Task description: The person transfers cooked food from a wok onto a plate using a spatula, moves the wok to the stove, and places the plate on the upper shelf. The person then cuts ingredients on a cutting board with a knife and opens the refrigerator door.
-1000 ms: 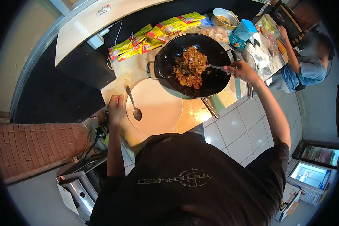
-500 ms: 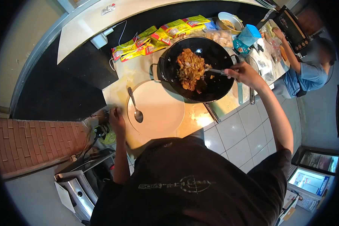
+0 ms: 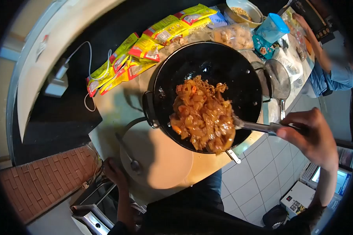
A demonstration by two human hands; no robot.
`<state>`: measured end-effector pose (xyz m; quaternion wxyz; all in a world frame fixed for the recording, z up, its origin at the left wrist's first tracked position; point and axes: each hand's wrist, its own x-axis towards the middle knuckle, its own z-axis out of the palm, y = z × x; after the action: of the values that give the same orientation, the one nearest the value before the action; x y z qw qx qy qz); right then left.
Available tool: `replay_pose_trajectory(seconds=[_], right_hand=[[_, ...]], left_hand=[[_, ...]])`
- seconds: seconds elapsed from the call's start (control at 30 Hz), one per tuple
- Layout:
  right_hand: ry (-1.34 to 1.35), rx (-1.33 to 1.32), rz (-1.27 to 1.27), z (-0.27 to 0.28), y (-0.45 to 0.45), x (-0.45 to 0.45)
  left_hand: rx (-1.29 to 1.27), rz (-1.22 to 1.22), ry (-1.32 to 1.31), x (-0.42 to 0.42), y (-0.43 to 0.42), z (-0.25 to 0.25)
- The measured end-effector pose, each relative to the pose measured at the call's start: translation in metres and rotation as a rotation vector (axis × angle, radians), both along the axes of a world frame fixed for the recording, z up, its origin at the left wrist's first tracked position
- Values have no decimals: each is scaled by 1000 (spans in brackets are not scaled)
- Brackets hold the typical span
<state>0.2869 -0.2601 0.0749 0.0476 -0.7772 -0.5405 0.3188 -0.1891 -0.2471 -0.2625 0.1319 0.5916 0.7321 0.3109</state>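
My right hand point(image 3: 312, 135) is closed round the handle of a metal spatula point(image 3: 257, 126), whose head is hidden under food. A glossy brown heap of sliced vegetables point(image 3: 204, 113), with orange bits, lies over the spatula's end and within the black wok point(image 3: 243, 66). Down at the left, my left hand point(image 3: 115, 172) is by the table edge, beside a large pale plate point(image 3: 164, 164). Its fingers are dark and blurred, so their grip is unclear. A metal spoon point(image 3: 135, 166) rests on the plate, in shadow.
Yellow-green packets point(image 3: 164, 29) line the back. A bowl of grains point(image 3: 245, 13), a blue-lidded container point(image 3: 272, 28) and a round mesh strainer point(image 3: 278, 80) stand to the right. A white charger with cable point(image 3: 57, 84) is at left. Another person's arm point(image 3: 317, 45) reaches in at far right.
My view has turned and moved closer to the wok. My right hand and the spatula have shifted lower right, with food still over its end. My left hand stays by the table edge.
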Motion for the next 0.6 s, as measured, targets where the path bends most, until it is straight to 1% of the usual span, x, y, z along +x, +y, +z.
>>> replay_pose_trajectory(seconds=[0.03,0.1,0.13,0.17,0.23,0.27,0.3,0.37,0.4,0.47,0.53,0.6], right_hand=[[11,-10,-8,-1,-2,2],[-194,70,25,-5,-12,9],[-37,346,-66,-23,-24,12],[-38,333,-68,-24,-26,16],[-23,146,-272,-12,-15,12],[-72,-3,-226,-5,-4,12],[-75,-5,-229,-8,-6,11],[-42,261,-277,-17,-14,7],[-45,252,-278,-19,-16,10],[-69,281,-96,-20,-19,18],[-60,274,-112,-17,-16,16],[-42,275,-126,-15,-14,17]], left_hand=[[-6,4,47,-4,1,0],[-20,-2,14,-2,2,6],[-26,4,-30,1,2,8],[-40,2,-31,0,0,7],[-16,-8,-122,-2,0,5],[-20,-12,-124,0,1,5],[-6,-2,-126,3,2,7],[1,8,-127,2,1,4],[12,11,-148,-1,1,2],[15,13,-178,1,1,1],[24,-30,-149,6,2,8],[13,-12,-151,10,2,10]])
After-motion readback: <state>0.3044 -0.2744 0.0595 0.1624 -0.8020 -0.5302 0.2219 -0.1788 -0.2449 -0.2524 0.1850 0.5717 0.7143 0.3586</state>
